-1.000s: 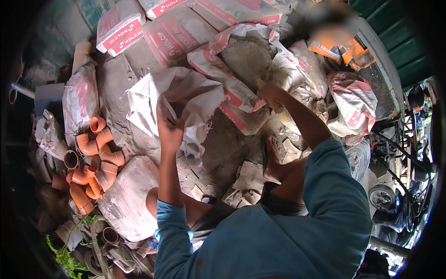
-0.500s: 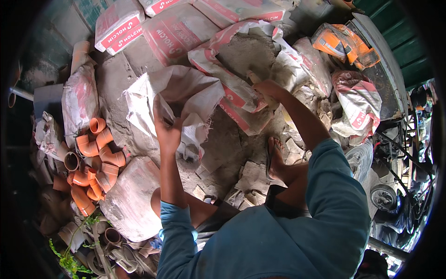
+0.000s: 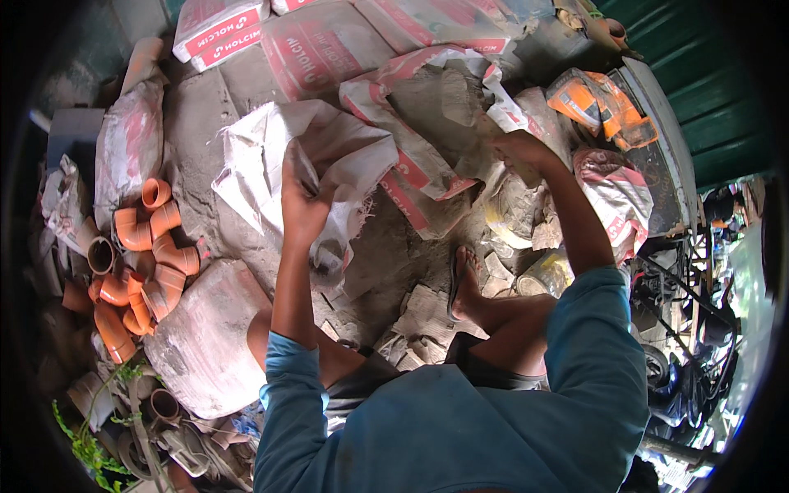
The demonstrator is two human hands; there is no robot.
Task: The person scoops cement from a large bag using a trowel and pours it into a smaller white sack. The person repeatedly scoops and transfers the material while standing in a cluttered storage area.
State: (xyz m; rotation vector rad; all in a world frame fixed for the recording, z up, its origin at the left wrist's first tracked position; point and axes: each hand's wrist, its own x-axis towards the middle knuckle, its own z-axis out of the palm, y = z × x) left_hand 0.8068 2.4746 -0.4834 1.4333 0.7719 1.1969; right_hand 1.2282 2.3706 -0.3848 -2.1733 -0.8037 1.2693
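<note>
My left hand (image 3: 302, 201) grips the rim of a white woven sack (image 3: 261, 152), which gapes with its mouth toward the right. Frayed threads hang from the sack's edge. My right hand (image 3: 526, 152) is closed over the right side of a torn-open cement bag (image 3: 374, 103). Whatever it holds is grey with dust, and its kind cannot be made out. Grey cement powder (image 3: 440, 103) fills the opened bag, and its red and white paper is folded back around it. The two hands are well apart, with the bag's near edge between them.
Full cement bags (image 3: 325, 49) lie along the back. Orange pipe elbows (image 3: 164, 255) are heaped at the left beside a dusty bag (image 3: 209, 345). An orange bag (image 3: 596, 107) and a crumpled red-and-white bag (image 3: 612, 193) stand at the right. Torn paper (image 3: 419, 316) litters the ground near my foot.
My right hand has moved rightward over the opened cement bag, away from the white sack. My left hand still holds the sack's rim. The whole view has shifted slightly.
</note>
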